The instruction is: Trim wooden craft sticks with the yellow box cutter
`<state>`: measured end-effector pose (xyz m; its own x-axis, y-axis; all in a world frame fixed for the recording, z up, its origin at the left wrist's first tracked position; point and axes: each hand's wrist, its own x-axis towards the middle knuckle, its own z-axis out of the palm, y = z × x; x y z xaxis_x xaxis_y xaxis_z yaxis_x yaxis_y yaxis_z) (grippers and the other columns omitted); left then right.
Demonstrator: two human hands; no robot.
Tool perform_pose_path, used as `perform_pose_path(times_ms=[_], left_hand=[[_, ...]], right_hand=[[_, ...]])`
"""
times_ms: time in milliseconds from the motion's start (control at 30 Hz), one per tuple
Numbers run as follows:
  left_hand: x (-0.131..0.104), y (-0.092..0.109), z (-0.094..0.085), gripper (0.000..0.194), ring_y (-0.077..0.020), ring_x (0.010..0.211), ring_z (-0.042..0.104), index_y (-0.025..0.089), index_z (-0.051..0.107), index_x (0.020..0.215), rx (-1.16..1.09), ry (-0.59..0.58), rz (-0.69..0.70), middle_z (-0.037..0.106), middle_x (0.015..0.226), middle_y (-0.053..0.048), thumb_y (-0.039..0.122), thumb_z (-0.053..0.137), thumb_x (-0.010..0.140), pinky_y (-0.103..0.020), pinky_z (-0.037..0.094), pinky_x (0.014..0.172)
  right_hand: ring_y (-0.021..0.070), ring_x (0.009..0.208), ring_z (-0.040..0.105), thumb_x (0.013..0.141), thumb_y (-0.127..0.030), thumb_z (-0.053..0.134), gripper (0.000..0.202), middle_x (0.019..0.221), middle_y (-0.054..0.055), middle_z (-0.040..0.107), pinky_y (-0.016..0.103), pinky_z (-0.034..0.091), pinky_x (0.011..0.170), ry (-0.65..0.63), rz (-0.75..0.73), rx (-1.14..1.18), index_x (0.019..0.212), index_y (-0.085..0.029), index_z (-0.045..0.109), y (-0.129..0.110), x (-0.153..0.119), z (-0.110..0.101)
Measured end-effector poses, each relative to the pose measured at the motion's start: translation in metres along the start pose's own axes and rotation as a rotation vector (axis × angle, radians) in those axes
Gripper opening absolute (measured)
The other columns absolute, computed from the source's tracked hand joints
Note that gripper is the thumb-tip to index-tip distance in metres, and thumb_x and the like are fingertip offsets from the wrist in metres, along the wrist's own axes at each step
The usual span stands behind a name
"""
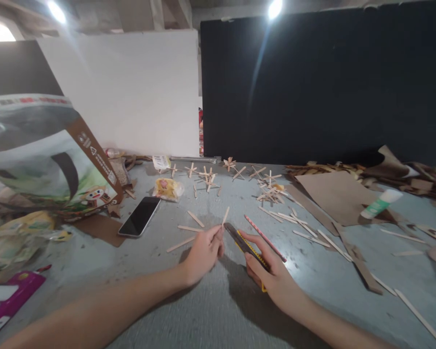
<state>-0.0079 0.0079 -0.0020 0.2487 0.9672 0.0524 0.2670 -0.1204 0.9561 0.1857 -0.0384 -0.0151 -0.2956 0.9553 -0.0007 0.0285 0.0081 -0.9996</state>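
Observation:
Pinched in the fingers of my left hand (205, 252) is a short wooden craft stick (225, 215), its free end pointing up and away. My right hand (271, 271) grips a yellow and black utility knife (249, 249), whose front end lies close beside the stick; whether they touch I cannot tell. Several loose stick pieces (191, 228) lie just left of my left hand. To the right of the knife rests a red patterned pencil (265, 237). Farther back stand small crossed-stick shapes (208, 177), with a pile of sticks (272, 194) to their right.
A phone (140, 216) and a small yellow packet (168, 189) lie at left, near a large printed bag (54, 165). On the right are brown cardboard (337, 194), a glue stick (381, 203) and scattered long sticks (334, 245). A purple object (16, 298) sits at the left edge.

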Motion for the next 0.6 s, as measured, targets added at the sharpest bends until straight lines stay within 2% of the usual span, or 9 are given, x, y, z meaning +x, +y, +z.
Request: perform_pose_path(times_ms=[100,267,433,600], left_hand=[[-0.0024,0.0012,-0.0005,0.055,-0.0096,0.040,0.044,0.022,0.049,0.075,0.033,-0.017,0.004,0.050,0.055,0.005,0.070,0.036,0.100,-0.023,0.034,0.044],[-0.0031,-0.0031,-0.0006,0.047,-0.0100,0.042,0.042,0.022,0.052,0.079,0.088,0.001,0.002,0.048,0.055,0.005,0.059,0.035,0.102,-0.023,0.032,0.046],[-0.0033,-0.0049,-0.0004,0.044,-0.0113,0.044,0.037,0.023,0.052,0.076,0.091,0.006,0.020,0.045,0.053,0.005,0.052,0.034,0.103,-0.024,0.030,0.045],[-0.0064,-0.0006,0.0001,0.040,-0.0110,0.044,0.042,0.023,0.050,0.078,0.127,-0.028,0.032,0.049,0.056,0.005,0.048,0.033,0.105,-0.024,0.033,0.048]], right_hand=[[0.0134,0.055,0.031,0.099,-0.070,0.055,0.073,0.064,-0.009,0.034,0.025,0.024,0.051,-0.010,0.000,-0.007,0.152,-0.020,0.045,0.0004,-0.0009,0.0004],[0.0136,0.054,0.029,0.096,-0.073,0.057,0.076,0.061,-0.010,0.030,0.026,0.023,0.051,0.007,-0.010,-0.022,0.149,-0.020,0.049,0.0000,-0.0021,0.0007],[0.0129,0.053,0.029,0.096,-0.073,0.057,0.075,0.061,-0.010,0.032,0.026,0.023,0.050,0.044,-0.005,-0.040,0.148,-0.019,0.052,-0.0004,0.0005,0.0000],[0.0128,0.053,0.030,0.097,-0.071,0.058,0.075,0.062,-0.010,0.034,0.025,0.024,0.050,0.030,-0.009,-0.030,0.150,-0.019,0.050,0.0002,0.0000,0.0006]])
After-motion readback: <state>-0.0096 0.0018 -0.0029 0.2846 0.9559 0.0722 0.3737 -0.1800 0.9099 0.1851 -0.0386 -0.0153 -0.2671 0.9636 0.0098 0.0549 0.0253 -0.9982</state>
